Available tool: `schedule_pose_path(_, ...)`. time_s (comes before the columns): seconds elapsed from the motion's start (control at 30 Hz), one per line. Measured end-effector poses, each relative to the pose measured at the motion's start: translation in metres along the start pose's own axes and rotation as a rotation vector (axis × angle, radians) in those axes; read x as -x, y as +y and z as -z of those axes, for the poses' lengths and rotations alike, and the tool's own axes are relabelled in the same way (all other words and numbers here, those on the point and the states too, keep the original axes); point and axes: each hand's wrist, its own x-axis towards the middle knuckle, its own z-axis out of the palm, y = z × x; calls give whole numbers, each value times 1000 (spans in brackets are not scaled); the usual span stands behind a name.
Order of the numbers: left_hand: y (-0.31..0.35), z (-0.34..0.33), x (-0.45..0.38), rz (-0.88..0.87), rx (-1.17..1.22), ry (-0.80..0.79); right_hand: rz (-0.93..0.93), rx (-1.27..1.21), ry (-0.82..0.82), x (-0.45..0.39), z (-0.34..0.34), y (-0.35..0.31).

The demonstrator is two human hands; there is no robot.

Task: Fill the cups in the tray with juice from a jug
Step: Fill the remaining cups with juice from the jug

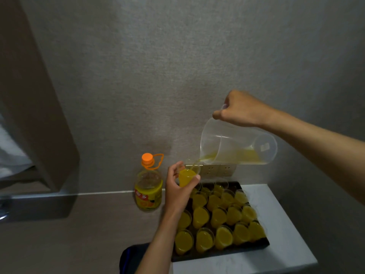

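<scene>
Head view showed the right hand (240, 108) wrapped around the handle of a clear jug (238, 146), tipped almost flat. Its long axis ran left to right, spout pointing left and down, with a thin stream of juice (235, 156) falling from the lip. The left hand (178, 186) gripped a small clear cup (187, 176) lifted above the far left corner of the black tray (221, 254), thumb and fingers curled round its wall. The cup looked nearly full. Nearly all the cups in the tray (221, 220) seemed filled already, so this was likely among the last pours. The next move probably called for righting the jug and setting the cup down upright in its gap. An orange-capped bottle (148, 183) stood left of the tray, against the wall.
</scene>
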Motion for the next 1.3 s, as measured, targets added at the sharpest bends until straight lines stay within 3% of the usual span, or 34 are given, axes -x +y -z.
schedule_pose_path(1.3, -7, 1, -5, -16, 35, -7, 43, 43, -19, -11, -15, -3)
